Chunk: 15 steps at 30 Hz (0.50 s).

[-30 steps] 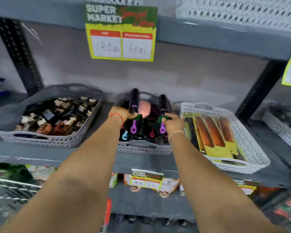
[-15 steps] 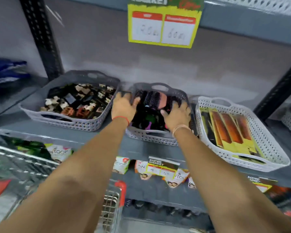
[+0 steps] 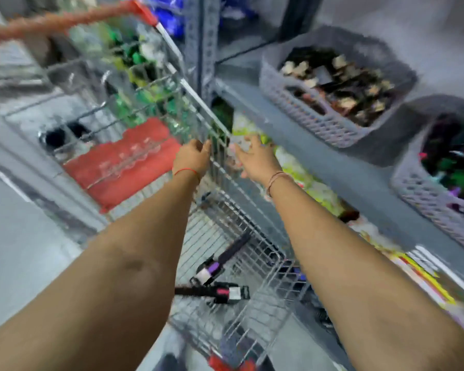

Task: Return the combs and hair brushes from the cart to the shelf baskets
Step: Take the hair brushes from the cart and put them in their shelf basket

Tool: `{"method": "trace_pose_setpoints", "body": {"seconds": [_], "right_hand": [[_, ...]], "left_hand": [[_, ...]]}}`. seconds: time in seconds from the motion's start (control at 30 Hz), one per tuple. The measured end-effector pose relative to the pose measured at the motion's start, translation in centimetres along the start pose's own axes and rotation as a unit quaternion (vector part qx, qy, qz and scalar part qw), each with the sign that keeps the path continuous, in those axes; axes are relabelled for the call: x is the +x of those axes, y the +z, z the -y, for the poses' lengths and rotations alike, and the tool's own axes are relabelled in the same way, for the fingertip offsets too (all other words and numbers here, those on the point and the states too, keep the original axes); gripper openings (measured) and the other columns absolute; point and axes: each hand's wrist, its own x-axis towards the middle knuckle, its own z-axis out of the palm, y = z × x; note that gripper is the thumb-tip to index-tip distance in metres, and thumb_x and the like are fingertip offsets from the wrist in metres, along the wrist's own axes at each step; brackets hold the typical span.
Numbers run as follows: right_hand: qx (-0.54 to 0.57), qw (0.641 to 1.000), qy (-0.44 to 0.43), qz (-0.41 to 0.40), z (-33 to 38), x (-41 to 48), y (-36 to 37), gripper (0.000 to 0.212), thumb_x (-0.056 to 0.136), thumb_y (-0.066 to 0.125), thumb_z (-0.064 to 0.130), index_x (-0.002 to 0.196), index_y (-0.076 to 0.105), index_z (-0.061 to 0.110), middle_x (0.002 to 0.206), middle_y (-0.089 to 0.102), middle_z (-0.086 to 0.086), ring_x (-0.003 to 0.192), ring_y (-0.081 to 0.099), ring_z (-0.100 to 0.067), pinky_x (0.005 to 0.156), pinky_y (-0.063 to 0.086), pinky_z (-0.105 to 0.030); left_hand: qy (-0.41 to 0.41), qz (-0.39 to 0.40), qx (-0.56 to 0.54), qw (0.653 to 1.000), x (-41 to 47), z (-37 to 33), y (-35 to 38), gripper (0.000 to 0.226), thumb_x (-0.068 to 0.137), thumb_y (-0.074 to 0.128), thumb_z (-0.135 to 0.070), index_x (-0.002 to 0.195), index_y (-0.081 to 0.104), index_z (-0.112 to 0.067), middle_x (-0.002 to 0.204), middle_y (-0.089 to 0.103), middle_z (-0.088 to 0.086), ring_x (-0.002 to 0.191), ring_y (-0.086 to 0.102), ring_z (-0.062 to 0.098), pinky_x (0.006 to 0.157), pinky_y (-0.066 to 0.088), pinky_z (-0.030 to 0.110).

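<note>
The view is blurred and tilted. A wire shopping cart stands left of the grey shelf. Two dark brushes lie on its floor: one with a purple band and one with a pink and white label. My left hand hovers over the cart, fingers loosely curled, holding nothing. My right hand is beside it above the cart's right rim, fingers spread and empty. The grey basket of brushes sits on the shelf at the far right.
A grey basket of hair clips stands on the shelf left of the brush basket. A red child-seat flap lies in the cart; its red handle is at the top left. Packaged goods fill the lower shelf.
Both hands have let go of the brushes in the shelf basket and swung left and down over the cart. My view has turned from the shelf to the cart.
</note>
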Motion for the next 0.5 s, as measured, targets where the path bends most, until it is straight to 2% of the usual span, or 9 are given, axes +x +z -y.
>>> {"method": "trace_pose_setpoints", "body": {"seconds": [0.03,0.07,0.13,0.23,0.27,0.37,0.47,0.5], "right_hand": [[-0.015,0.998,0.012,0.054,-1.4,0.7,2.1,0.057,0.088,0.049,0.045,0.131,0.036,0.009,0.124,0.057,-0.024,0.098,0.063,-0.04,0.065,0.053,-0.043],[-0.03,0.994,0.025,0.106,-3.1,1.3,4.0,0.06,0.089,0.049,0.045,0.134,0.032,0.009,0.129,0.054,-0.021,0.102,0.061,-0.04,0.066,0.053,-0.042],[-0.068,0.975,0.055,0.205,-6.9,1.9,7.5,0.062,0.09,0.049,0.043,0.137,0.029,0.008,0.134,0.05,-0.021,0.112,0.056,-0.038,0.085,0.049,-0.044],[-0.173,0.927,0.053,0.329,-12.5,2.2,11.9,0.06,0.089,0.055,0.034,0.137,0.033,0.007,0.138,0.047,-0.017,0.12,0.049,-0.031,0.093,0.042,-0.033],[-0.221,0.903,0.032,0.368,-14.2,2.1,13.3,0.058,0.089,0.057,0.031,0.138,0.034,0.011,0.14,0.045,-0.016,0.123,0.047,-0.031,0.098,0.04,-0.034],[-0.348,0.82,-0.056,0.45,-17.9,2.1,17.2,0.053,0.086,0.06,0.023,0.134,0.039,0.013,0.141,0.045,-0.012,0.125,0.046,-0.028,0.104,0.039,-0.037],[-0.438,0.729,-0.175,0.496,-20.1,1.1,19.6,0.057,0.081,0.063,0.014,0.133,0.038,0.013,0.137,0.047,-0.014,0.125,0.044,-0.031,0.106,0.037,-0.044],[-0.443,0.721,-0.199,0.494,-20.6,0.7,20.1,0.057,0.08,0.061,0.008,0.132,0.038,0.013,0.135,0.048,-0.014,0.124,0.044,-0.031,0.106,0.035,-0.045]], "left_hand": [[-0.036,0.021,0.016,0.999,0.3,2.5,0.4,0.044,0.094,0.042,-0.036,0.105,0.062,0.002,0.117,0.063,0.03,0.111,0.058,0.039,0.09,0.045,0.039],[-0.068,0.04,0.021,0.997,0.4,4.7,1.0,0.043,0.094,0.044,-0.035,0.108,0.062,0.002,0.119,0.062,0.029,0.113,0.057,0.039,0.093,0.044,0.039],[-0.143,0.073,0.018,0.987,0.2,9.0,2.6,0.043,0.093,0.048,-0.035,0.113,0.061,0.001,0.125,0.061,0.026,0.117,0.055,0.038,0.098,0.043,0.039],[-0.247,0.141,0.031,0.958,0.2,14.7,6.1,0.039,0.091,0.054,-0.033,0.104,0.064,0.002,0.128,0.059,0.027,0.111,0.058,0.034,0.093,0.045,0.037],[-0.274,0.176,0.045,0.944,-0.1,16.2,7.3,0.038,0.091,0.054,-0.034,0.103,0.064,0.001,0.129,0.057,0.027,0.111,0.057,0.033,0.092,0.046,0.037],[-0.313,0.253,0.091,0.911,-0.7,19.3,10.7,0.056,0.092,0.051,-0.037,0.133,0.049,0.0,0.144,0.045,0.02,0.131,0.044,0.034,0.107,0.037,0.038],[-0.34,0.276,0.084,0.895,-1.2,21.3,13.1,0.055,0.094,0.048,-0.036,0.135,0.047,0.001,0.145,0.044,0.018,0.133,0.043,0.033,0.107,0.037,0.038],[-0.344,0.271,0.084,0.895,-1.3,21.9,13.5,0.055,0.094,0.046,-0.037,0.133,0.049,0.001,0.143,0.047,0.019,0.129,0.046,0.033,0.104,0.04,0.038]]}}
